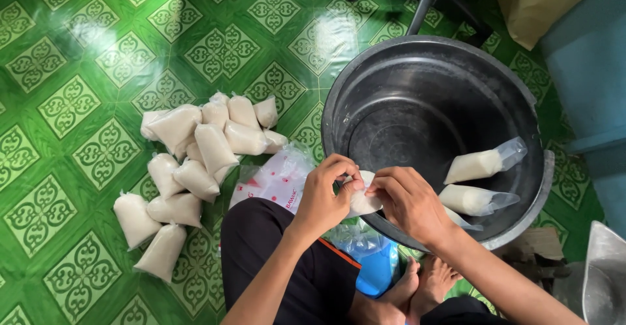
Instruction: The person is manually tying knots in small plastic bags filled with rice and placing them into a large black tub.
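The fingers of both hands are pinched narrowly on one small plastic bag of white liquid [362, 201], held over the near rim of the big black basin [339, 97]. The left hand [324, 198] has its fingertips curled tight around the neck of the bag, on the side away from the basin's middle, while the right hand [407, 201] closes thumb and fingers on the same neck from the basin side, so the two hands touch across it. The bag's filled belly shows pale between the palms; how the neck itself stands is hidden by the fingers. Inside the basin, towards its far right wall, lie two more filled bags [479, 181] with loose clear tops, one just above the other, and the tip of a third shows under the right wrist. Left of the basin, on the green patterned floor [78, 103], a heap of tied white bags [189, 162] lies in a loose cluster, well apart from the hands. Just beside the basin's near left edge sits a crumpled clear plastic packet with red marks [274, 181], partly under the left forearm.
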